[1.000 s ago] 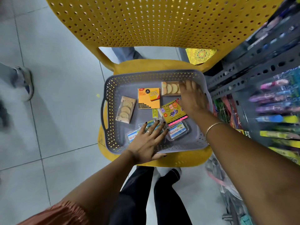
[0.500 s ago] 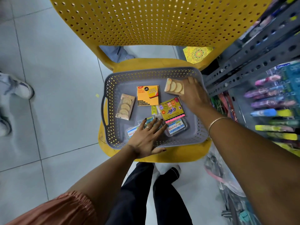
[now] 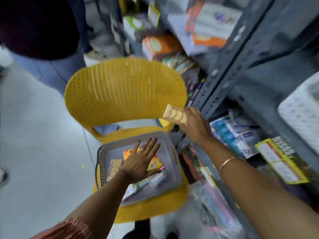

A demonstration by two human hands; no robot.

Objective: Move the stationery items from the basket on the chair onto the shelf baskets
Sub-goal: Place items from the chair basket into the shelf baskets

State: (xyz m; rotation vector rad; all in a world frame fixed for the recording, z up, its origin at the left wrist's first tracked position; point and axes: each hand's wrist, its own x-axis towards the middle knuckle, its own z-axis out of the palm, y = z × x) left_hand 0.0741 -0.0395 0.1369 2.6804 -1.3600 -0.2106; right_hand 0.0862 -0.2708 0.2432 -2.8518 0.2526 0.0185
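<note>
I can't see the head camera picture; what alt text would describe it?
A person's right hand lifts a small pack of round pale discs away from a grey basket on a yellow chair, toward grey metal shelves crowded with stationery. The left hand is spread flat over the items left in the basket.

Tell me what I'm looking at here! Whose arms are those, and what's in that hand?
The camera sits on a person's head and looks down, so you see their own two arms. The right hand holds a small pack with pale round pieces, lifted up near the grey metal shelf. The left hand is spread open above a grey basket, holding nothing. That basket sits on a yellow chair and has a few more small stationery packs inside. The picture is blurry, so the labels cannot be read.
</note>
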